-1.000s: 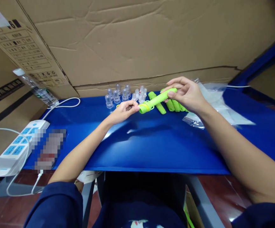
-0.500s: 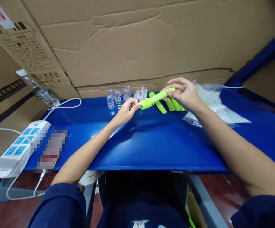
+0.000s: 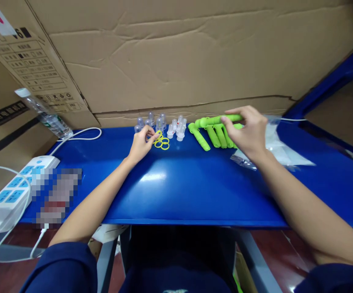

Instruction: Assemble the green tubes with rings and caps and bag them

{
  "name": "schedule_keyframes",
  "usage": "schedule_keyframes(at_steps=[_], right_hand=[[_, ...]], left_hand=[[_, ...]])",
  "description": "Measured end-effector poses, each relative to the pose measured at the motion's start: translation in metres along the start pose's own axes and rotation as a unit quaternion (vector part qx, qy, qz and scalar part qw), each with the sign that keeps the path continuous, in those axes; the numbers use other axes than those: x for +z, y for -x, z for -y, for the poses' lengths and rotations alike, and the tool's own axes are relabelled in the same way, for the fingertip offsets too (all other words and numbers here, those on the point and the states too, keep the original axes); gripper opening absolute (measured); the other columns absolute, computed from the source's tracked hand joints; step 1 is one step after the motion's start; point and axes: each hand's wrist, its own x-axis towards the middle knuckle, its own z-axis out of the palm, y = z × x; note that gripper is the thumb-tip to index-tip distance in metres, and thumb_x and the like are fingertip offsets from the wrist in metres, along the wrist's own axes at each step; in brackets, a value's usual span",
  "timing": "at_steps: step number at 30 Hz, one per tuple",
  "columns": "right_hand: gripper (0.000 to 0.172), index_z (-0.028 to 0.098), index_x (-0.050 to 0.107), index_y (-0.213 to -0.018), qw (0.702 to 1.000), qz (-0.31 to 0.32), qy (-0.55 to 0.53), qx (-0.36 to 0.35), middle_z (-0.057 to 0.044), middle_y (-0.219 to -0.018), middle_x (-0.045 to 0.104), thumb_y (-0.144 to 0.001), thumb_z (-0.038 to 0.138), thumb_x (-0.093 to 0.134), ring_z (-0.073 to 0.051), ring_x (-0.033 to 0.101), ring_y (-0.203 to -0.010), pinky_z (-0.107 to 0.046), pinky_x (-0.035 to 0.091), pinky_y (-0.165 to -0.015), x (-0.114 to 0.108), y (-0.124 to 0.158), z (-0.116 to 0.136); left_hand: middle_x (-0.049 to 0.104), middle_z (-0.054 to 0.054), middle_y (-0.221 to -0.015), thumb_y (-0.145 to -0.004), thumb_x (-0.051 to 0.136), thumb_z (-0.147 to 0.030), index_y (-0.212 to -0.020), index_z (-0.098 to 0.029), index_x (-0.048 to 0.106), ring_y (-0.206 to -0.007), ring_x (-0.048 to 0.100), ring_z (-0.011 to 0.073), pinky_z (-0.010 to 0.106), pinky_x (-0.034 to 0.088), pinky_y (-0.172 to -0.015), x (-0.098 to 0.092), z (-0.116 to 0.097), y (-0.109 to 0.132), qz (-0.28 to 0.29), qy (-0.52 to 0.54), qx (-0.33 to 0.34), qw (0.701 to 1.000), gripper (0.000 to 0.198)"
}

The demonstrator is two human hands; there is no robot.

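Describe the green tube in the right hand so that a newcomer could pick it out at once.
Find the blue table before the cardboard wall. Right of its middle, the person's right hand holds a green tube, roughly level. Unlike the other green tubes, which lie on the table, this one is gripped.

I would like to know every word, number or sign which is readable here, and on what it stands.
"V3": printed cardboard panel.
"6": same panel; the letter before it is partly covered by a strip.
Too small or blurred: the panel's table and symbols, dark band characters, strip text, bottle label.
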Motion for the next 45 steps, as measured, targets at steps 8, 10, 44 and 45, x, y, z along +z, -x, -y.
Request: schedule_keyframes(at_steps=[8, 10, 44, 45], right_hand=[[0.029, 0.021, 0.061, -0.109, 0.967, 0.185, 0.172, -0.029, -0.017, -0.116, 0.064, -0.098, 0.042, 0.044, -0.036, 0.063, -0.107, -0.051, 0.053, -0.087, 0.025, 0.018, -0.021], [0.030, 0.020, 0.060, -0.111, 0.957, 0.212, 0.198, -0.020, -0.018, -0.117, 0.064, -0.097, 0.041, 0.044, -0.037, 0.064, -0.106, -0.051, 0.053, -0.085, 0.028, 0.021, -0.022], [0.057, 0.009, 0.042, -0.144, 0.979, 0.159, 0.123, -0.033, -0.025, -0.150, 0.048, -0.101, 0.045, 0.031, -0.036, 0.041, -0.145, -0.058, 0.036, -0.117, 0.051, 0.013, -0.003], [0.056, 0.009, 0.041, -0.145, 0.981, 0.152, 0.114, -0.050, -0.025, -0.151, 0.048, -0.101, 0.044, 0.032, -0.035, 0.040, -0.146, -0.058, 0.035, -0.118, 0.051, 0.012, 0.002]], left_hand=[[0.079, 0.009, -0.108, -0.089, 0.064, -0.021, -0.096, -0.020, 0.077, -0.106, 0.072, 0.0244, 0.039, 0.050, -0.099, 0.003, 0.016, 0.004, 0.117, -0.135, 0.021, 0.984, 0.014], [0.079, 0.008, -0.110, -0.089, 0.063, -0.020, -0.096, -0.020, 0.077, -0.109, 0.072, 0.0252, 0.042, 0.049, -0.102, 0.003, 0.016, 0.004, 0.131, -0.155, 0.021, 0.979, 0.016], [0.060, 0.011, -0.145, -0.100, 0.048, -0.040, -0.132, -0.021, 0.063, -0.140, 0.052, 0.0263, 0.051, 0.029, -0.125, 0.010, -0.009, -0.002, 0.101, -0.315, 0.095, 0.939, 0.040], [0.061, 0.011, -0.143, -0.100, 0.048, -0.037, -0.130, -0.020, 0.064, -0.139, 0.053, 0.0256, 0.050, 0.027, -0.126, 0.005, -0.008, -0.006, 0.071, -0.319, 0.111, 0.938, 0.038]])
